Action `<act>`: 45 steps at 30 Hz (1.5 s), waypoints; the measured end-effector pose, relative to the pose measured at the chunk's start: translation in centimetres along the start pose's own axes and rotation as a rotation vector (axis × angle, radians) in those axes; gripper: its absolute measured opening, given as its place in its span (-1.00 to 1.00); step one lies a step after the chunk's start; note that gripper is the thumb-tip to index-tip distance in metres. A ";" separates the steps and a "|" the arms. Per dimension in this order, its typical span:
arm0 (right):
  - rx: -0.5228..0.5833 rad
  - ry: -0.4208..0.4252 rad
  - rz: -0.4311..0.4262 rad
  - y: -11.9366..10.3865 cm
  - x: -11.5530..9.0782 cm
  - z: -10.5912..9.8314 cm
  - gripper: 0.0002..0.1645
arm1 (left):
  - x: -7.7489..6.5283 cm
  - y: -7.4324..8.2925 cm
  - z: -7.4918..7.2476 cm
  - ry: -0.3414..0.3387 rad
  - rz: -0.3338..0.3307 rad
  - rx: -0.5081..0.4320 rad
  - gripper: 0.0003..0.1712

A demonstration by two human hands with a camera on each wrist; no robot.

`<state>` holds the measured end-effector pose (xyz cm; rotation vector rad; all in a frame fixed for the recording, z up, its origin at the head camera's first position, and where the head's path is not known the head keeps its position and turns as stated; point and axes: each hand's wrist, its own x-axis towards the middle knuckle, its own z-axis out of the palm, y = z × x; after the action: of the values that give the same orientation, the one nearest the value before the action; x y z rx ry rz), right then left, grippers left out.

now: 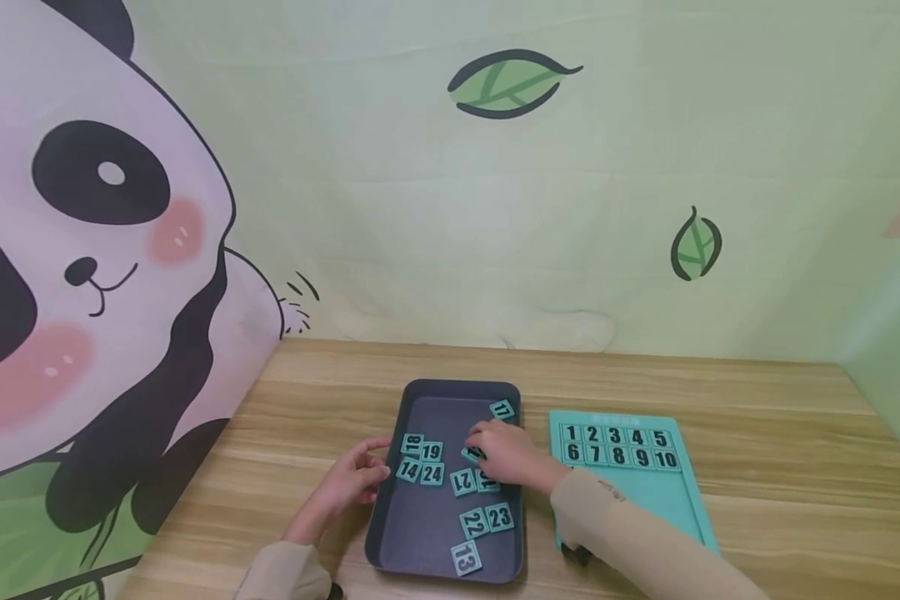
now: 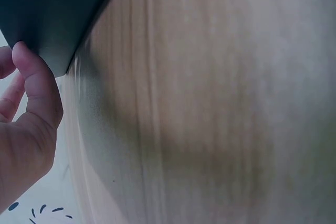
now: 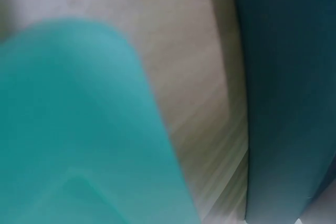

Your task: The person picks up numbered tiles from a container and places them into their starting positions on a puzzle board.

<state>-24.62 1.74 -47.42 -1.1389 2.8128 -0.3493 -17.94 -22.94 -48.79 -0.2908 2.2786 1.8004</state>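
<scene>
My left hand (image 1: 352, 479) is at the left side of a dark shallow tray (image 1: 427, 546), thumb and fingers touching its outer wall, as the left wrist view also shows. Inside the tray, my right hand (image 1: 510, 450) pinches a teal number tile (image 1: 471, 455) whose number is mostly covered. Near that hand lie tile 17 (image 1: 502, 409), tile 21 (image 1: 462, 482) and a partly hidden tile (image 1: 487, 481). Tile 18 (image 1: 412, 442), tile 19 (image 1: 431, 452), tile 14 (image 1: 408, 469) and tile 24 (image 1: 432, 474) cluster at the left.
Tile 22 (image 1: 473, 522), tile 23 (image 1: 499, 517) and tile 13 (image 1: 466, 557) lie toward the tray's near end. Right of the tray, a teal number board (image 1: 645, 500) holds tiles 1 to 10 in two rows, partly behind my right sleeve. Both stand on a wooden table (image 1: 787, 467).
</scene>
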 end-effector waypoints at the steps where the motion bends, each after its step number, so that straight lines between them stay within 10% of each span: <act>1: 0.001 -0.002 0.002 0.1 0.1 0.0 -0.68 | 0.0 0.0 0.0 -0.004 -0.001 -0.002 -0.47; 13: 0.000 -0.014 0.018 0.6 0.3 0.3 -0.64 | 0.2 -0.3 0.0 -0.013 0.019 -0.010 -0.45; 21: 0.233 0.069 0.028 0.9 -0.7 -0.8 -0.61 | 0.1 -0.2 0.1 0.006 0.006 -0.009 -0.46; 32: 0.493 0.087 0.169 3.1 -4.3 -4.1 -0.65 | 0.1 -0.2 0.0 -0.010 0.014 -0.007 -0.47; 45: 0.436 0.141 0.210 8.5 -9.9 -5.0 -0.66 | 0.0 0.0 0.2 0.012 0.005 0.015 -0.47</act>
<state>-24.10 15.45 -44.68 -0.7452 2.7320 -0.9939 -17.92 -22.77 -48.80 -0.2942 2.3012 1.7884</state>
